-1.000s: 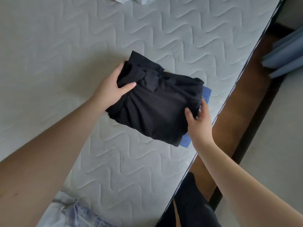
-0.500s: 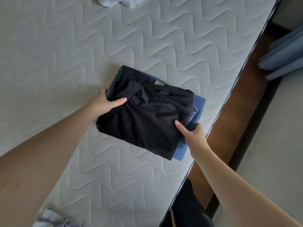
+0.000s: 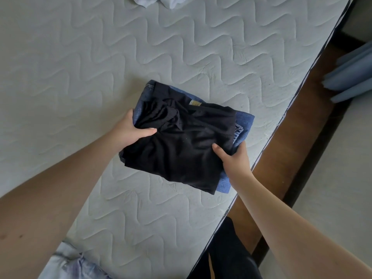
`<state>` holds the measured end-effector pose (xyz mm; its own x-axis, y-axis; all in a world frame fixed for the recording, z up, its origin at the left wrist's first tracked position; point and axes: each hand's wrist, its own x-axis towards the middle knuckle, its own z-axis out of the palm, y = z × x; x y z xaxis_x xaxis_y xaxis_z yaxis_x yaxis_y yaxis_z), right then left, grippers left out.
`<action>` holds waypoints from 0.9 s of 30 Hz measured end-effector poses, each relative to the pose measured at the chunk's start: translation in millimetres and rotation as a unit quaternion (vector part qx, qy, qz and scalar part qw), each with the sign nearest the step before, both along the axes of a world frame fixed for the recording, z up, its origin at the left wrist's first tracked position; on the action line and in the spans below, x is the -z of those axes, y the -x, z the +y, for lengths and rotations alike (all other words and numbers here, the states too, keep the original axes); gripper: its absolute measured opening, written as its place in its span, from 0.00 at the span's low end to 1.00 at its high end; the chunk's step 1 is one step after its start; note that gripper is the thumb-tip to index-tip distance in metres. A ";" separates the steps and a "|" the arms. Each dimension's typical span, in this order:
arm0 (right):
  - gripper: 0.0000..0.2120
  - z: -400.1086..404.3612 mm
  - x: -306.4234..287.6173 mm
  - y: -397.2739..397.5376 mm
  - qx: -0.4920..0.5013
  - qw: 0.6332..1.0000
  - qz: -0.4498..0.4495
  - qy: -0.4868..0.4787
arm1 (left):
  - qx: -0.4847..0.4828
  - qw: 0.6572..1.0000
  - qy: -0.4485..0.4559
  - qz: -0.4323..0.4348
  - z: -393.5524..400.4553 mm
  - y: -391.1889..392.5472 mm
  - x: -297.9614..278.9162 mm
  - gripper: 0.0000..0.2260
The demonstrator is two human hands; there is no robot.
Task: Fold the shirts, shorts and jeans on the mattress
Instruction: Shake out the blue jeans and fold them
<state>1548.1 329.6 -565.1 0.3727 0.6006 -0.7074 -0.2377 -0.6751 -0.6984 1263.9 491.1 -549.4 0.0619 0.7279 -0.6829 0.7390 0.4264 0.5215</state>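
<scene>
A folded black garment (image 3: pixel 181 146) lies on top of folded blue jeans (image 3: pixel 242 125) near the right edge of the quilted mattress (image 3: pixel 100 67). My left hand (image 3: pixel 130 131) grips the stack's left side, thumb on top of the black cloth, fingers underneath. My right hand (image 3: pixel 231 158) grips the stack's right side the same way, thumb over the black garment, fingers under the jeans. The undersides of both hands are hidden by the cloth.
A white garment (image 3: pixel 159 2) lies crumpled at the mattress's far edge. Pale washed denim (image 3: pixel 68 264) shows at the near left corner. Right of the mattress run a brown bed frame (image 3: pixel 281 141) and blue curtain folds (image 3: pixel 350 75).
The black garment has come down onto the blue jeans. Both hands shifted lower on the stack and now hold the two garments together by their sides.
</scene>
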 end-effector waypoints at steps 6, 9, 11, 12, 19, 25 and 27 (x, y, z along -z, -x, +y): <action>0.29 -52.3 -10.4 39.4 0.021 0.999 0.037 -0.011 | 0.039 0.999 -0.013 -0.005 -29.6 29.7 -22.0 0.35; 0.24 -88.0 -18.3 69.2 0.035 0.998 0.053 0.000 | 0.071 0.997 -0.029 0.008 -52.8 51.6 -39.7 0.32; 0.24 -110.9 -22.6 88.5 0.033 0.998 0.056 0.007 | 0.085 0.996 -0.021 0.005 -71.6 70.4 -46.6 0.33; 0.24 -122.7 -24.2 98.7 0.033 0.997 0.063 0.005 | 0.091 0.996 -0.018 0.003 -82.9 81.5 -47.8 0.34; 0.27 -204.7 -30.4 162.6 0.036 0.992 0.108 0.051 | 0.083 0.996 -0.021 0.012 -169.1 149.6 -48.6 0.27; 0.30 -246.7 -25.7 205.6 0.049 0.981 0.170 0.082 | 0.099 0.994 -0.041 0.030 -206.4 185.9 -47.7 0.23; 0.32 -253.1 -22.6 215.5 0.052 0.977 0.188 0.082 | 0.107 0.993 -0.049 0.031 -210.5 193.8 -46.4 0.24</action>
